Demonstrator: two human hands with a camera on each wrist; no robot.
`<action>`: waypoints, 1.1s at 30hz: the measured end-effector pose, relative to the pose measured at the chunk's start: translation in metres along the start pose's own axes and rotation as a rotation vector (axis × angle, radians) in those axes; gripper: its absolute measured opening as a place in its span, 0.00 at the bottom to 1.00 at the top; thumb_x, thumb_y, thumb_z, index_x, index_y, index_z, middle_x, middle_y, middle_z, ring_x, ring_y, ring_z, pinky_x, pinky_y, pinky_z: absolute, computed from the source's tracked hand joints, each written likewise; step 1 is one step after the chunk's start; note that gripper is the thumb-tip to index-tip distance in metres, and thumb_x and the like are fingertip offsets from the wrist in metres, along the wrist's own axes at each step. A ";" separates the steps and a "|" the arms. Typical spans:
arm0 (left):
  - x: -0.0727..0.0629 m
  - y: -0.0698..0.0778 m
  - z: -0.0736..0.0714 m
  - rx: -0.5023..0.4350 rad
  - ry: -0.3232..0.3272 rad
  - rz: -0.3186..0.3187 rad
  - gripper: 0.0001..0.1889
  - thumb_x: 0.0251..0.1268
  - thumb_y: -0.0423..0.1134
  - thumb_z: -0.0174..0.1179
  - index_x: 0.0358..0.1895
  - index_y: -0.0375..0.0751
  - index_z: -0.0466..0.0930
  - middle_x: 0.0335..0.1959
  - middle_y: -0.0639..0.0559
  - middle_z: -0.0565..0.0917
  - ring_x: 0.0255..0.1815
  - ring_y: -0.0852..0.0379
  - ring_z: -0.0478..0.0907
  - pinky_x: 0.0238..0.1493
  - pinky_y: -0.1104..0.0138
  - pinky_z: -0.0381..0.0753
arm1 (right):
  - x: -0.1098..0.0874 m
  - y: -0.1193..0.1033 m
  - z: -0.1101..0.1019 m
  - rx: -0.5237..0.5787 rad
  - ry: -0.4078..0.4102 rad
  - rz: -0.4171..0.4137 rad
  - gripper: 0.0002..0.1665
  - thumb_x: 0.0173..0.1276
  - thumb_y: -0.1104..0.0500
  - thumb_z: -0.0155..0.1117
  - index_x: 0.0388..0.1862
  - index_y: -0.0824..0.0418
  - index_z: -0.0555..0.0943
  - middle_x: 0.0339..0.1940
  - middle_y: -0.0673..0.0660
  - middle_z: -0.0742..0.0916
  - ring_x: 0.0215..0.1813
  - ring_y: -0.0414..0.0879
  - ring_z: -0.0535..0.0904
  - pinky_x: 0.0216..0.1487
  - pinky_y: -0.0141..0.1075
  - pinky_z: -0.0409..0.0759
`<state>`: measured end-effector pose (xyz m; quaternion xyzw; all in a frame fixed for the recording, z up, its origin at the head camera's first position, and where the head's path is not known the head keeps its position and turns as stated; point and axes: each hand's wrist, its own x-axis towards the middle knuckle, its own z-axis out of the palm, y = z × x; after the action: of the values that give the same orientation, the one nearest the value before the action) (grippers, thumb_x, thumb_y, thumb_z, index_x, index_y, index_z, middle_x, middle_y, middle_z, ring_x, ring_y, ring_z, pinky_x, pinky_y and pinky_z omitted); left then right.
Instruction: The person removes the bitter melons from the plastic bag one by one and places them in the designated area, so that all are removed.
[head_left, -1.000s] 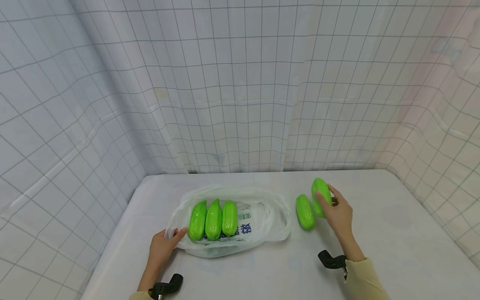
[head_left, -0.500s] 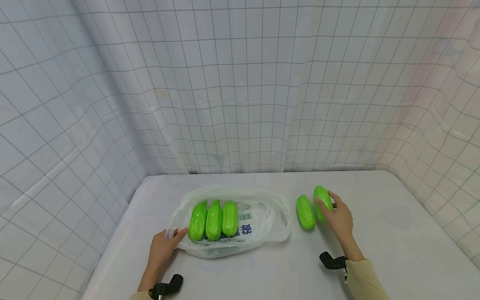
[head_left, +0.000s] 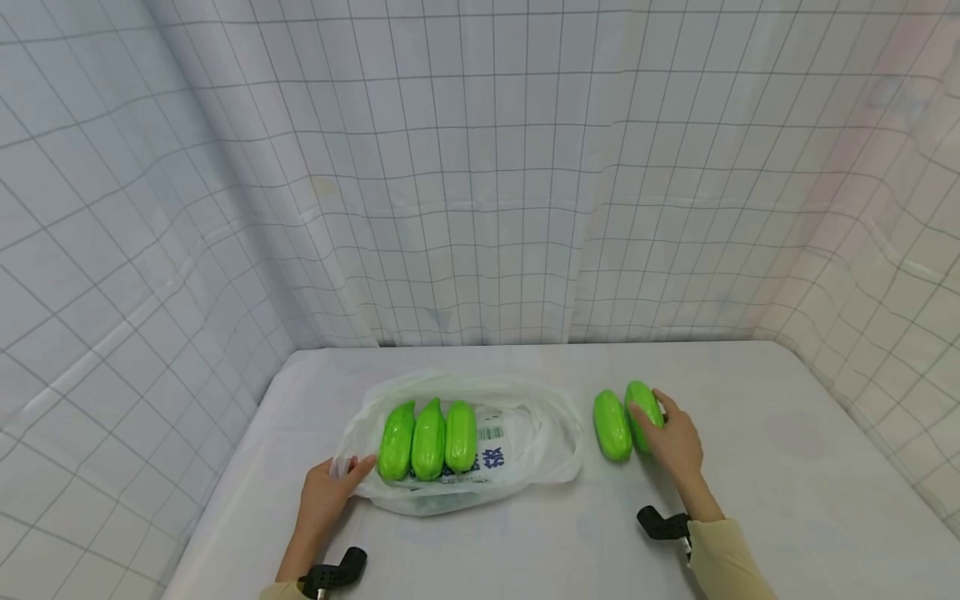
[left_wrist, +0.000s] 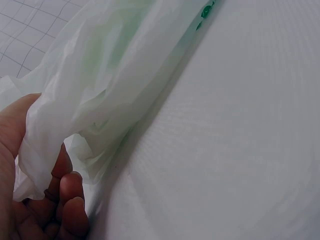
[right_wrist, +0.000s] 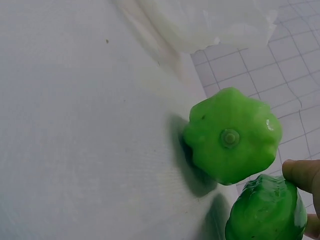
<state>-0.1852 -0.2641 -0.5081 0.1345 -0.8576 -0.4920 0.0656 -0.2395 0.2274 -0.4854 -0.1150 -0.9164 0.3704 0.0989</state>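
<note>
My left hand [head_left: 327, 493] pinches the left rim of a white translucent plastic bag [head_left: 551, 454]; in the left wrist view the film [left_wrist: 117, 95] passes between thumb and curled fingers. Inside the bag, three glossy green ridged gourds [head_left: 428, 442] lie side by side at its left. To the bag's right, my right hand [head_left: 677, 444] holds another green ridged gourd [head_left: 641, 410] between thumb and fingers, low over the table. Just left of that one lies a loose gourd [head_left: 612, 425]. The right wrist view shows the loose gourd's round, lobed end [right_wrist: 231, 136] beside the held gourd [right_wrist: 267, 210].
A white table [head_left: 540, 550] bears everything. White grid-patterned curtains [head_left: 465, 208] hang along its back and both sides. Each wrist carries a black camera mount, one at the left [head_left: 335, 573] and one at the right [head_left: 663, 525].
My right hand has lowered the held gourd towards the table, beside the loose one. The left hand, the bag and the gourds in it stay where they were.
</note>
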 end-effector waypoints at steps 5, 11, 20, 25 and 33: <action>-0.001 0.000 0.000 -0.006 0.001 0.003 0.24 0.57 0.57 0.65 0.28 0.36 0.75 0.21 0.52 0.72 0.26 0.55 0.67 0.30 0.65 0.65 | 0.001 0.003 0.003 -0.009 -0.003 0.008 0.44 0.67 0.34 0.52 0.70 0.63 0.62 0.51 0.74 0.76 0.45 0.63 0.76 0.33 0.51 0.73; -0.001 0.002 -0.001 -0.009 -0.001 -0.007 0.24 0.57 0.58 0.65 0.28 0.36 0.75 0.21 0.52 0.72 0.27 0.55 0.67 0.30 0.65 0.66 | 0.001 0.004 0.006 -0.016 -0.004 0.001 0.44 0.68 0.34 0.51 0.70 0.64 0.63 0.51 0.74 0.76 0.46 0.64 0.76 0.35 0.52 0.73; -0.001 0.001 0.000 -0.012 -0.001 -0.013 0.24 0.56 0.58 0.65 0.28 0.36 0.75 0.21 0.52 0.72 0.27 0.55 0.67 0.30 0.65 0.65 | -0.001 0.002 0.006 -0.022 -0.031 0.027 0.44 0.68 0.35 0.51 0.70 0.65 0.62 0.52 0.75 0.75 0.50 0.66 0.74 0.40 0.55 0.72; 0.000 0.000 0.001 -0.010 0.005 -0.015 0.25 0.56 0.58 0.65 0.28 0.36 0.75 0.21 0.52 0.73 0.27 0.55 0.67 0.31 0.65 0.65 | -0.002 0.002 0.006 -0.013 -0.030 0.016 0.43 0.69 0.36 0.52 0.69 0.66 0.62 0.53 0.76 0.75 0.51 0.67 0.73 0.42 0.56 0.71; 0.000 0.000 0.001 0.001 0.016 -0.011 0.24 0.56 0.56 0.66 0.30 0.35 0.76 0.23 0.51 0.74 0.28 0.55 0.67 0.31 0.65 0.66 | -0.001 0.003 0.006 -0.002 -0.028 0.016 0.44 0.68 0.36 0.52 0.69 0.66 0.63 0.54 0.76 0.75 0.52 0.67 0.73 0.43 0.56 0.71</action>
<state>-0.1855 -0.2634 -0.5083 0.1431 -0.8565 -0.4911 0.0696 -0.2402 0.2249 -0.4916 -0.1171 -0.9171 0.3719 0.0832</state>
